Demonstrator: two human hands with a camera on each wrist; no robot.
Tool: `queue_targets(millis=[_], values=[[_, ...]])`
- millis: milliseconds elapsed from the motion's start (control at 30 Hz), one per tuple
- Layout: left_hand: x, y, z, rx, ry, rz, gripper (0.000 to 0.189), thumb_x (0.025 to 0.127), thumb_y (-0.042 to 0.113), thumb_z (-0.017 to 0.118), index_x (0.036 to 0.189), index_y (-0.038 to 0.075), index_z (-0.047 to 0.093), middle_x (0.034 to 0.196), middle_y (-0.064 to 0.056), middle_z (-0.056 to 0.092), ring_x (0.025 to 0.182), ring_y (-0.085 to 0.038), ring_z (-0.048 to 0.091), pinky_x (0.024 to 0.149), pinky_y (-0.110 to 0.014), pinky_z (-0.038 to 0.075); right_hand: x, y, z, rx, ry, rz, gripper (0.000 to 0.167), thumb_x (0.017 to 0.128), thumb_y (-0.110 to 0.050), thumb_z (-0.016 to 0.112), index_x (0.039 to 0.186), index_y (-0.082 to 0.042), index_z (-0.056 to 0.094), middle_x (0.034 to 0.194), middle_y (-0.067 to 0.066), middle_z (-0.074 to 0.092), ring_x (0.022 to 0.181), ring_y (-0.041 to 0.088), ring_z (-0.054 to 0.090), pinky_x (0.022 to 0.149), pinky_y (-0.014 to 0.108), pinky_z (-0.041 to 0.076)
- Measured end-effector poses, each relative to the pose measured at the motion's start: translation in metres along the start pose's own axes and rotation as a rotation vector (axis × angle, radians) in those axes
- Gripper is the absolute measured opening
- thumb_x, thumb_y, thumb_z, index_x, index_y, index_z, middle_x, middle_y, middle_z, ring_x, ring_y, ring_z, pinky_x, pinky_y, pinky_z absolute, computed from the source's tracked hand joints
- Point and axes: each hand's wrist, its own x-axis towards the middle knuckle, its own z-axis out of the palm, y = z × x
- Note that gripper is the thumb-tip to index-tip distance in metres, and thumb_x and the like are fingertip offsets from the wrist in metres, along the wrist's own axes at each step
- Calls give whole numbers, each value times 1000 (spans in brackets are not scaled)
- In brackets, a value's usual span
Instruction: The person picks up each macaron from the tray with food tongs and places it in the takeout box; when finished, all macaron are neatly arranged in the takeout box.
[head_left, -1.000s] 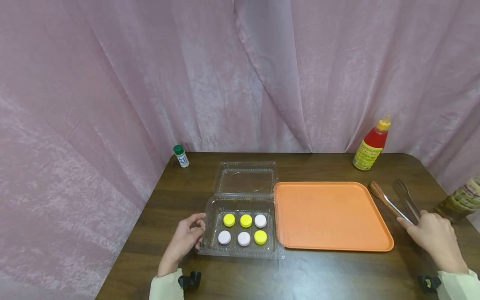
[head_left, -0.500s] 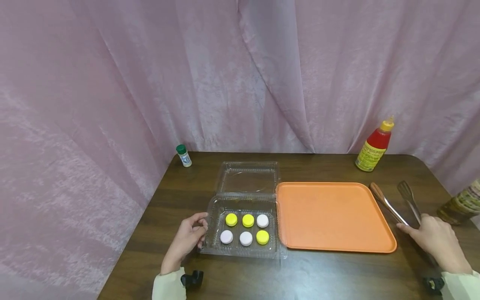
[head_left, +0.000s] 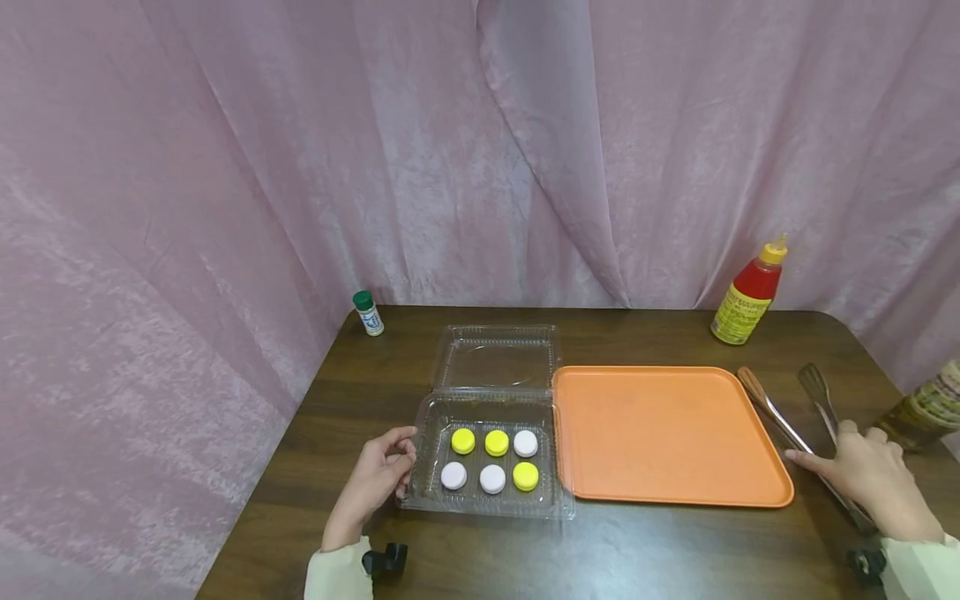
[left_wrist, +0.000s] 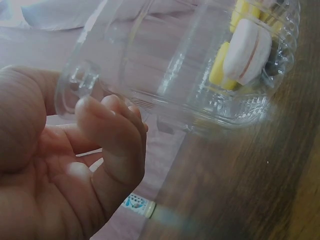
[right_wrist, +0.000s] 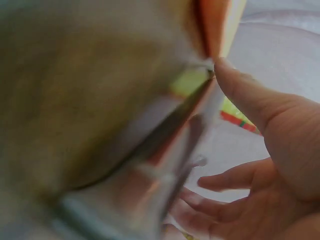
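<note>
A clear plastic clamshell container (head_left: 422,454) lies open, its lid (head_left: 495,367) folded back. Inside sit white macarons (head_left: 492,479) and yellow macarons (head_left: 462,441) in two rows. My left hand (head_left: 381,468) pinches the container's left rim between thumb and curled fingers, as the left wrist view (left_wrist: 100,145) shows. Metal tongs with wooden-looking tips (head_left: 780,425) lie with spread arms right of the orange tray (head_left: 667,433). Over them is my right hand (head_left: 870,475), thumb and fingers spread to either side; the tongs' rear end shows beneath. The right wrist view is blurred around the tongs (right_wrist: 165,145).
At the back right stands a red sauce bottle (head_left: 746,296) with a yellow cap. A dark bottle (head_left: 922,408) is at the right edge, close to my right hand. A small green-capped shaker (head_left: 368,314) stands back left. Pink curtains (head_left: 480,150) hang behind the table.
My right thumb and fingers have spread wider about the tongs, whose rear end now shows under the hand. The tongs' right arm, blurred at first, is now sharp. My left hand keeps its place.
</note>
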Motion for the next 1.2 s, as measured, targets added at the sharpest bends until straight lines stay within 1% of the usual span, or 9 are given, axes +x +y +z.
queue_targets(millis=[67, 100, 200, 300, 400, 600, 700, 933, 1200], values=[[0, 0, 0, 1, 5, 0, 43, 91, -11, 56, 134, -13, 52, 95, -13, 52, 55, -13, 46, 43, -22, 43, 2, -6, -3, 5, 40, 6, 94, 91, -59, 65, 108, 29, 39, 96, 51, 37, 86, 72, 41, 65, 77, 40], [-1, 0, 0, 1, 8, 2, 43, 91, -11, 56, 134, -13, 52, 95, -13, 52, 55, -13, 47, 43, -22, 43, 4, -10, -5, 9, 57, 9, 96, 91, -58, 65, 114, 30, 36, 100, 54, 34, 89, 74, 38, 65, 79, 39], [-1, 0, 0, 2, 15, 2, 43, 91, -11, 56, 134, -13, 52, 95, -13, 52, 55, -13, 47, 43, -22, 43, 9, -21, -10, 27, 108, -8, 93, 93, -54, 65, 123, 28, 36, 108, 56, 32, 95, 75, 34, 66, 82, 35], [-1, 0, 1, 0, 20, 2, 43, 91, -11, 55, 134, -13, 52, 95, -13, 52, 55, -13, 47, 43, -22, 43, 14, -31, -13, 53, 140, -49, 88, 94, -52, 64, 126, 26, 39, 114, 55, 32, 100, 73, 33, 67, 80, 34], [-1, -1, 1, 0, 22, 6, 43, 91, -11, 55, 134, -13, 52, 95, -14, 53, 55, -13, 47, 42, -22, 42, 20, -43, -12, 86, 166, -117, 81, 95, -47, 65, 127, 24, 42, 118, 52, 35, 102, 71, 35, 68, 78, 35], [-2, -1, 0, 1, 26, 3, 43, 91, -10, 57, 134, -12, 52, 95, -15, 53, 55, -14, 47, 42, -23, 42, 33, -73, -6, 168, 239, -276, 67, 93, -32, 72, 125, 22, 48, 116, 45, 47, 103, 62, 45, 80, 76, 39], [-2, 0, 0, 9, 31, 3, 43, 91, -10, 56, 134, -12, 52, 94, -15, 53, 55, -14, 47, 42, -23, 42, 39, -93, -3, 211, 259, -323, 64, 92, -29, 72, 126, 21, 50, 117, 40, 50, 103, 57, 49, 83, 72, 40], [-1, -1, 1, 14, 20, 6, 44, 90, -11, 55, 134, -12, 52, 94, -14, 54, 56, -13, 47, 43, -22, 42, 52, -139, 2, 323, 193, -346, 68, 94, -28, 71, 138, 15, 44, 122, 35, 53, 107, 50, 55, 83, 65, 47], [0, 0, 1, 19, 12, 6, 42, 92, -8, 54, 134, -13, 51, 93, -15, 53, 57, -13, 48, 44, -22, 43, 66, -181, 9, 411, 127, -416, 69, 96, -29, 69, 141, 15, 42, 123, 33, 55, 109, 46, 55, 89, 62, 47]])
